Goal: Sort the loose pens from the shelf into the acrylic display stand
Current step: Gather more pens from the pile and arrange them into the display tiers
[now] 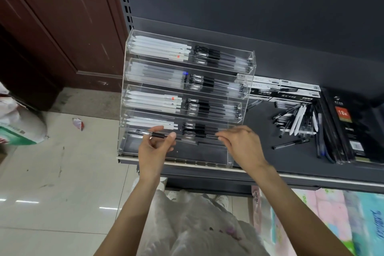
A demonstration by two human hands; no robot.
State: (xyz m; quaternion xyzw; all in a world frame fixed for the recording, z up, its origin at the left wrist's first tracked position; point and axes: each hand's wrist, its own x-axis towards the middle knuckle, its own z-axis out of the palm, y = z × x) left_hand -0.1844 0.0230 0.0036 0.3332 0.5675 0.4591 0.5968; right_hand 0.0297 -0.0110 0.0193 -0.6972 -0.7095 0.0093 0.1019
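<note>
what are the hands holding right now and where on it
Both hands hold one clear-barrelled pen with a black grip: the left hand pinches it at the black grip section, the right hand pinches its far end.

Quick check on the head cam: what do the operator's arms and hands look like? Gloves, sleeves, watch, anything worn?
Both are bare: the left hand and right hand have no gloves, and no rings, watch or bands are visible. The forearms are uncovered as far as the frame shows, with no sleeve in view. Fingernails look short and unpainted. Below the arms is a light, whitish garment with a faint print.
</note>
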